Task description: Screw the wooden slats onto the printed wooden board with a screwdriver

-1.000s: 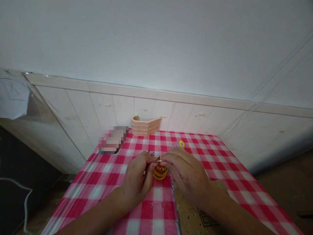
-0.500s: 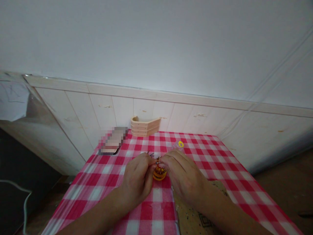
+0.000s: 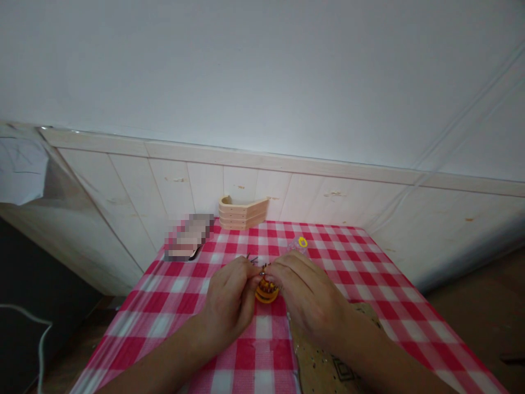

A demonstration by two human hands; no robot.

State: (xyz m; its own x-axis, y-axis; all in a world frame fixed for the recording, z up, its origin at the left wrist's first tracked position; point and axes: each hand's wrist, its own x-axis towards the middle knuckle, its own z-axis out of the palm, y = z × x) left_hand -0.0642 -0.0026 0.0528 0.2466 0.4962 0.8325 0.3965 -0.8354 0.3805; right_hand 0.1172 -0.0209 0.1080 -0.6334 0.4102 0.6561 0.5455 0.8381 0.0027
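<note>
My left hand point(image 3: 230, 298) and my right hand point(image 3: 305, 295) meet over the middle of the red and white checked table point(image 3: 369, 284). Both are closed in a pinch on a small metal ring or wire point(image 3: 263, 269) between their fingertips. Under the ring hangs a small orange and yellow charm point(image 3: 266, 291), layered like a tiny burger. Thin dark wire ends point(image 3: 251, 257) stick out behind my left fingers. My fingers hide how the ring joins the charm.
A small yellow ring point(image 3: 303, 241) lies on the cloth beyond my right hand. A brown card with small bits on it point(image 3: 324, 366) lies under my right forearm. A stacked wooden holder point(image 3: 243, 212) and a blurred-out object point(image 3: 186, 241) stand at the far edge by the panelled wall.
Both hands and the charm have shifted very slightly away from me and stay pinched together. Nothing was picked up or let go.
</note>
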